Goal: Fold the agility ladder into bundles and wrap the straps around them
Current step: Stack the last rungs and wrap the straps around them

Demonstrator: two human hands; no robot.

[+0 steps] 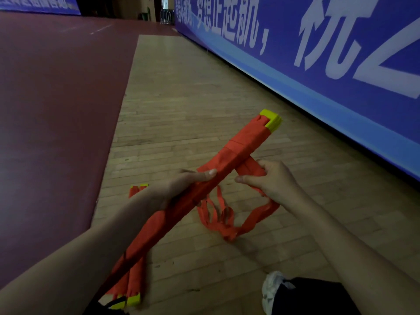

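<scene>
bundle [238, 151] above floor [181, 110]; banner [318, 53] right.

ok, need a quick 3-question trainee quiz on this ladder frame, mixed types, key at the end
1. True or false: the left hand grips the orange bundle.
2. Multiple choice: the right hand pinches A) the banner, B) an orange strap, C) nothing.
3. Fill in: the end caps at the bundle's far end are ___.

Key: 1 true; 2 B; 3 yellow.

Cloth straps [259, 214], wooden floor [181, 110]
</scene>
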